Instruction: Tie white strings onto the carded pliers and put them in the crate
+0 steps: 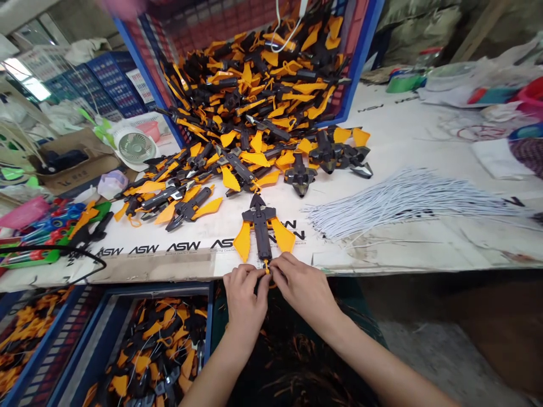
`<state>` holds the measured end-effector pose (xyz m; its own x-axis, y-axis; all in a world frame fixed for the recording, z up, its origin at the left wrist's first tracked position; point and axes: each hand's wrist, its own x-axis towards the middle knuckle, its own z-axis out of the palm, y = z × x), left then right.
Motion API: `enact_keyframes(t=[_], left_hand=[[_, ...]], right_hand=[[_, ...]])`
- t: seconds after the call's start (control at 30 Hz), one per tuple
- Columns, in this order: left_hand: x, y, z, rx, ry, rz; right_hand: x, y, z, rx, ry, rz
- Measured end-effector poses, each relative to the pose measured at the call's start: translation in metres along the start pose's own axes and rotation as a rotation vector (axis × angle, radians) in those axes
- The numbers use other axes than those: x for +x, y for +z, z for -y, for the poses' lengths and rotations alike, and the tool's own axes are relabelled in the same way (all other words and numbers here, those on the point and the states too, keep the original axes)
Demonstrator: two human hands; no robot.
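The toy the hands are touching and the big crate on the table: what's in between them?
More black-and-orange toys, lying in a loose heap on the table between the crate and that winged toy. The head view shows it.

"ASW" lettering, repeated along white table covering, small print beneath

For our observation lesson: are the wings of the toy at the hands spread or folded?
Spread: on the toy, orange wings stand out on both sides.

Both hands nearly touch, fingers curled in a pinch, with the forearms slanting inward.
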<state>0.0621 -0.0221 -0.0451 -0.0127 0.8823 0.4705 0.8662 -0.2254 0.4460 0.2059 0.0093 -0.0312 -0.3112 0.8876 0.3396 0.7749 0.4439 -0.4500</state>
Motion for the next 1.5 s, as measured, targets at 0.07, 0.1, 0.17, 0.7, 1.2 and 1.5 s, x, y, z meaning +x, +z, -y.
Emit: enact_keyframes(t=[0.07, 0.1, 0.17, 0.7, 1.2, 1.5], left_hand=[[0.000, 0.000, 0.000, 0.007, 0.009, -0.001], [0.000, -0.001, 0.001, 0.010, 0.015, 0.002], [0.000, -0.001, 0.001, 0.009, 0.019, 0.011], [0.008, -0.006, 0.004, -0.104, -0.073, 0.103], [0.008, -0.005, 0.005, -0.130, -0.075, 0.059], [0.009, -0.002, 0.001, -0.141, -0.052, 0.049]], right_hand=[[0.001, 0.001, 0.001, 0.009, 0.019, -0.012], [0.002, 0.001, 0.002, 0.014, 0.039, -0.021], [0.002, 0.002, 0.003, 0.015, 0.087, -0.041], [0.004, 0.001, 0.004, 0.014, 0.044, 0.050], [0.001, 0.002, 0.000, 0.183, 0.147, 0.014], [0.002, 0.008, 0.003, 0.089, 0.140, -0.065]])
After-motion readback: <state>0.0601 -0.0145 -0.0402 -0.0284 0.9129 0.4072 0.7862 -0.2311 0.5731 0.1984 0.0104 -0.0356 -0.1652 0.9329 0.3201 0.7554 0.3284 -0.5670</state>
